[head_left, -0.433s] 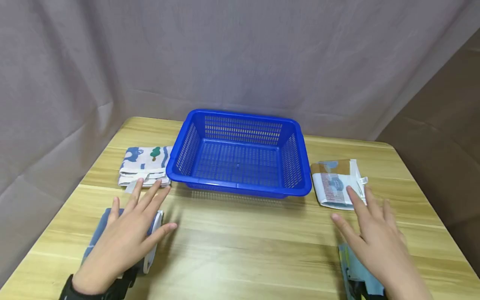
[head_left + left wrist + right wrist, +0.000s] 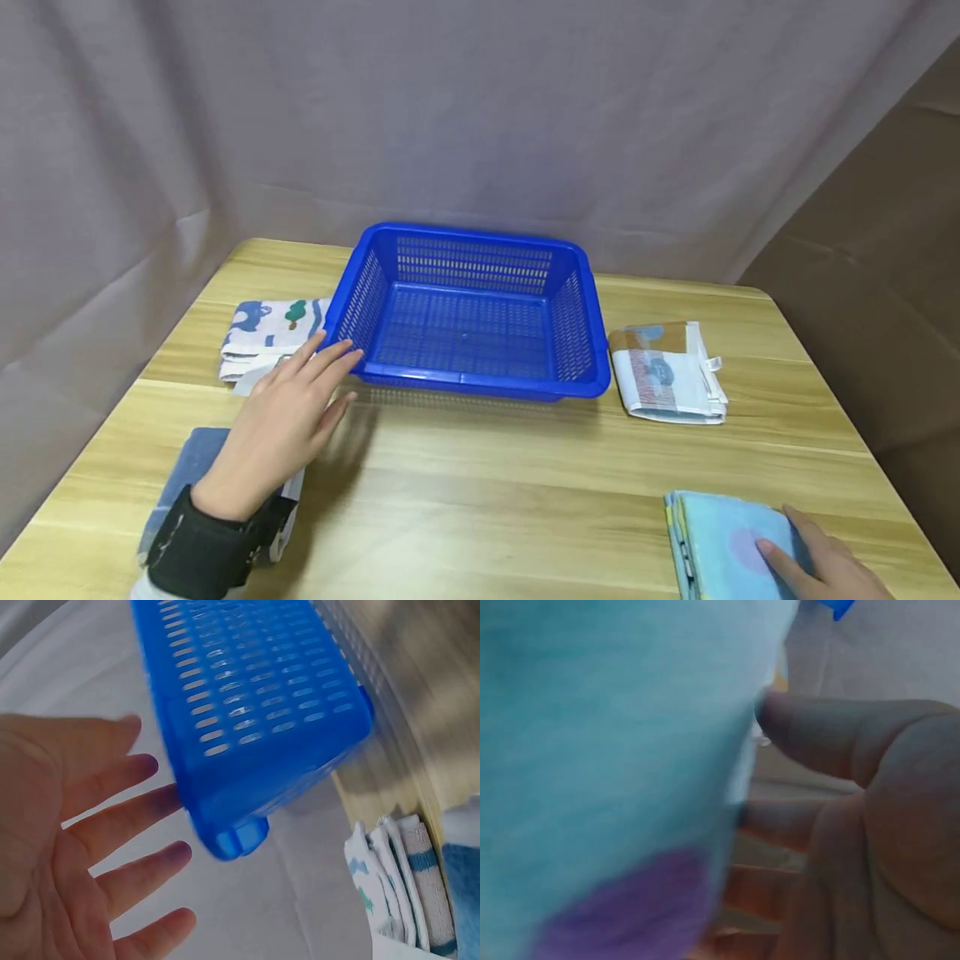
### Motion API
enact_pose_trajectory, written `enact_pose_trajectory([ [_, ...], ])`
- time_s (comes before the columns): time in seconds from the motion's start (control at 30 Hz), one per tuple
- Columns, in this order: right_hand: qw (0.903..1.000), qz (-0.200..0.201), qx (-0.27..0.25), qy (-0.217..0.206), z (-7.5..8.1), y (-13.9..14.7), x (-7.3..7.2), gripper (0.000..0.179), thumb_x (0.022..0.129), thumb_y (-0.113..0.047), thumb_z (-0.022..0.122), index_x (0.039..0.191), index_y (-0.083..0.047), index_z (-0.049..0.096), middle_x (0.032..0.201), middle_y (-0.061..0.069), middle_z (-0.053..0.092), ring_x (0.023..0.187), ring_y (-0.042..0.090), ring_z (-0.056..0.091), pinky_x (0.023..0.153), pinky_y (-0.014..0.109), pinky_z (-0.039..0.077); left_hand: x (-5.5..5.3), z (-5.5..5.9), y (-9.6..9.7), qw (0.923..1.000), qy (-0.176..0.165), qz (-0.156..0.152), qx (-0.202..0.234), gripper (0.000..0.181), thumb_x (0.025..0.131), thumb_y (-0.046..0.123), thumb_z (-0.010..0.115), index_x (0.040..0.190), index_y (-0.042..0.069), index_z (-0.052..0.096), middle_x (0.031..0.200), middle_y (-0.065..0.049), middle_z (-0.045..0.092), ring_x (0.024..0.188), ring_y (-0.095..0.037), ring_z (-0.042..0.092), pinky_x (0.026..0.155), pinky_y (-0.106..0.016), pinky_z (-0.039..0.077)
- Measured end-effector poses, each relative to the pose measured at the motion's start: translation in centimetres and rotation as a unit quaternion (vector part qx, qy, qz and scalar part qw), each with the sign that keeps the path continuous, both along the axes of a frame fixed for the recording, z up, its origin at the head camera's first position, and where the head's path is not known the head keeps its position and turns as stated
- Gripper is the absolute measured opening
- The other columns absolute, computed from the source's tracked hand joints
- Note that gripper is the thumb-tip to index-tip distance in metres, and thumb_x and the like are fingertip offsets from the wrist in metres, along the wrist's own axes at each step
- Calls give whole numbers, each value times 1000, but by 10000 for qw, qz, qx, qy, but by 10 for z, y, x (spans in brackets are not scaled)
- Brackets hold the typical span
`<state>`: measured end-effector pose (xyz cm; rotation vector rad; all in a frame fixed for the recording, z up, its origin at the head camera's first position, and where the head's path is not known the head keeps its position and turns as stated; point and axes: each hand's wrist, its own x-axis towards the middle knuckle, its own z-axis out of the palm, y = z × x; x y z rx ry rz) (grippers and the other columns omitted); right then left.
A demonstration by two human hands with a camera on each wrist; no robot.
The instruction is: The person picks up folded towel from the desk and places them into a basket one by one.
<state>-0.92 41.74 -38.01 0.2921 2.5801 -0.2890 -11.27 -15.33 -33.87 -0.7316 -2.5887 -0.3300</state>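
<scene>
Right hand [image 2: 832, 567] now pinches folded light-blue fabric cloth [image 2: 716, 529], front right | left hand [image 2: 279, 421], fingers apart, now further forward, beside blue rectangular plastic basket [image 2: 480, 384] | cloth seemingly in grasp, outside basket

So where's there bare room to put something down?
The biggest patch is table in front of the basket, between the grey-blue cloth and turquoise cloth. A narrower strip lies between the turquoise cloth and brown-patched cloth. The basket's left is crowded with patterned cloth and left hand.
</scene>
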Motion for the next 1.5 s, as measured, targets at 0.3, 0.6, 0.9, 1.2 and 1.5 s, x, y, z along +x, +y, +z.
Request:
enact_pose_trajectory([
  [0.3, 9988, 53, -485, 13, -10, 1, -1, 92, 94, -54, 39, 130, 24, 6, 127, 50, 13, 113, 61, 20, 89, 66, 31, -12, -2, -6, 9998, 143, -22, 168, 38, 84, 9, 61, 122, 6, 57, 121, -12, 58, 120, -30, 41, 83, -55, 45],
  [0.6, 9957, 495, -670, 409, -7, 5, 5, 73, 96, -35, 47, 127, 23, 16, 120, 49, 30, 102, 56, 42, 79, 56, 44, -24, -3, -1, 9990, 277, -122, 318, 31, 84, 1, 58, 114, 9, 63, 106, -6, 63, 104, -22, 50, 67, -43, 51],
  [0.9, 9963, -298, -801, 1, -7, -24, -1, 81, 92, -49, 48, 131, 14, 18, 94, 20, 58, 84, 27, 56, 67, 44, 48, -26, -8, 1, 9990, 212, -136, 382, 30, 85, 1, 58, 113, 10, 63, 105, -5, 63, 103, -20, 50, 66, -41, 51],
  [1.2, 9939, -148, -898, 621, 3, -95, -13, 83, 87, -56, 52, 135, 7, 27, 84, 5, 52, 71, 16, 50, 58, 33, 43, -27, -8, 2, 9988, 165, -113, 450, 29, 86, 2, 57, 114, 10, 63, 106, -4, 63, 104, -21, 50, 65, -43, 52],
  [1.5, 9769, 438, -1638, 1299, 6, -177, -23, 71, 84, -49, 62, 133, -3, 40, 95, 6, 62, 79, 14, 54, 72, 39, 49, -26, -9, 3, 9990, 93, -75, 439, 29, 86, 1, 57, 113, 10, 64, 105, -4, 63, 104, -20, 50, 64, -44, 52],
])
